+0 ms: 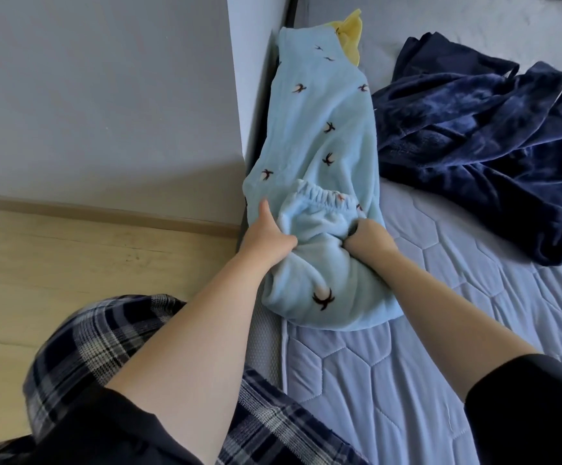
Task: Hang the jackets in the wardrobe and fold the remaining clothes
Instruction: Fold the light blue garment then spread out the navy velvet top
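Light blue fleece trousers point(319, 135) printed with small dark birds lie lengthwise along the left edge of the bed point(423, 347), the elastic waistband turned over near my hands. My left hand point(266, 234) grips the left side of the folded waist part, fingers tucked into the fabric. On the right side, my right hand point(366, 238) bunches the same fleece in a curled fist. A crumpled dark navy plush garment point(480, 146) lies on the bed to the right, apart from the trousers.
A yellow cloth point(350, 33) peeks out at the far end of the blue trousers. A grey wall point(105, 95) and wooden floor point(71, 263) lie left of the bed. My plaid-trousered leg point(98, 340) is at the bottom left.
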The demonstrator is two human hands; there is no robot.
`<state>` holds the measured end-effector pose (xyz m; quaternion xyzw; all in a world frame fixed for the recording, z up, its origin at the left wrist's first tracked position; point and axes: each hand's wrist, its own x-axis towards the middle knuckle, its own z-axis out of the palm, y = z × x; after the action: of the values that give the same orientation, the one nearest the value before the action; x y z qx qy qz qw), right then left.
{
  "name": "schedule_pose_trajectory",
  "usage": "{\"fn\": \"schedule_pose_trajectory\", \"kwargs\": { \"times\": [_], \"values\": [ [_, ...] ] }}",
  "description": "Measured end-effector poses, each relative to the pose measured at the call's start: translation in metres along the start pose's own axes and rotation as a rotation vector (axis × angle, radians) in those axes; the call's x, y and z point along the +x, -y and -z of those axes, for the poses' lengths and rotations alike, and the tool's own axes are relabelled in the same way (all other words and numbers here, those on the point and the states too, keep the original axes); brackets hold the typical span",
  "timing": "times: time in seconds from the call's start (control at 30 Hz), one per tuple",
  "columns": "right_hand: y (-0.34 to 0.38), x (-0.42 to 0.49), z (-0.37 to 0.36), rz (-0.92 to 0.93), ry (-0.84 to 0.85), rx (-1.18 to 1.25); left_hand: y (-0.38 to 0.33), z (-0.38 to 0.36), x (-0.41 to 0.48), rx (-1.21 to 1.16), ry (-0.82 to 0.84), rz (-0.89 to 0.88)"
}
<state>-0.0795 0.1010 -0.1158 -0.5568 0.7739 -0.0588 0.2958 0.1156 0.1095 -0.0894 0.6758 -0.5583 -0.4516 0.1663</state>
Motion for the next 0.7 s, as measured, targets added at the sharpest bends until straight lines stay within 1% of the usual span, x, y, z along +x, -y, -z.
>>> {"fn": "schedule_pose_trajectory", "kwargs": {
  "times": [0.07, 0.1, 0.13, 0.17, 0.2, 0.27, 0.3, 0.33, 0.37, 0.43, 0.47, 0.5, 0.57, 0.63, 0.67, 0.7],
  "values": [
    [0.001, -0.009, -0.003, 0.055, -0.125, -0.079, -0.004, 0.001, -0.004, 0.154, -0.290, -0.281],
    [0.002, -0.013, -0.004, 0.114, -0.195, -0.098, -0.007, 0.002, -0.005, 0.165, -0.374, -0.420],
    [0.004, -0.018, -0.003, 0.200, -0.281, -0.074, -0.010, 0.002, -0.004, 0.159, -0.403, -0.516],
    [0.006, -0.023, 0.000, 0.312, -0.389, -0.024, -0.012, 0.001, -0.004, 0.166, -0.392, -0.557],
    [0.010, -0.028, 0.005, 0.443, -0.511, 0.028, -0.011, -0.002, -0.003, 0.190, -0.351, -0.548],
    [0.016, -0.031, 0.011, 0.685, -0.730, 0.059, -0.002, -0.008, 0.002, 0.276, -0.188, -0.479],
    [0.017, -0.028, 0.009, 0.759, -0.765, 0.012, 0.006, -0.012, 0.003, 0.292, -0.086, -0.465],
    [0.016, -0.023, 0.004, 0.784, -0.704, -0.074, 0.014, -0.016, 0.004, 0.279, 0.006, -0.459],
    [0.014, -0.018, -0.003, 0.741, -0.551, -0.186, 0.023, -0.019, 0.004, 0.256, 0.073, -0.444],
    [0.004, -0.005, -0.025, 0.537, -0.174, -0.372, 0.035, -0.022, 0.007, 0.267, 0.153, -0.368],
    [-0.002, 0.001, -0.033, 0.462, -0.059, -0.392, 0.039, -0.023, 0.007, 0.279, 0.171, -0.329],
    [-0.005, 0.008, -0.037, 0.435, -0.015, -0.372, 0.041, -0.024, 0.007, 0.270, 0.164, -0.307],
    [-0.006, 0.015, -0.035, 0.455, -0.044, -0.249, 0.038, -0.023, 0.006, 0.212, 0.081, -0.313],
    [-0.007, 0.014, -0.027, 0.463, -0.117, -0.015, 0.028, -0.022, 0.003, 0.262, -0.069, -0.399],
    [-0.009, 0.013, -0.022, 0.418, -0.188, 0.138, 0.021, -0.022, 0.000, 0.311, -0.142, -0.446],
    [-0.013, 0.012, -0.016, 0.336, -0.300, 0.280, 0.014, -0.022, -0.002, 0.337, -0.206, -0.492]
  ]
}}
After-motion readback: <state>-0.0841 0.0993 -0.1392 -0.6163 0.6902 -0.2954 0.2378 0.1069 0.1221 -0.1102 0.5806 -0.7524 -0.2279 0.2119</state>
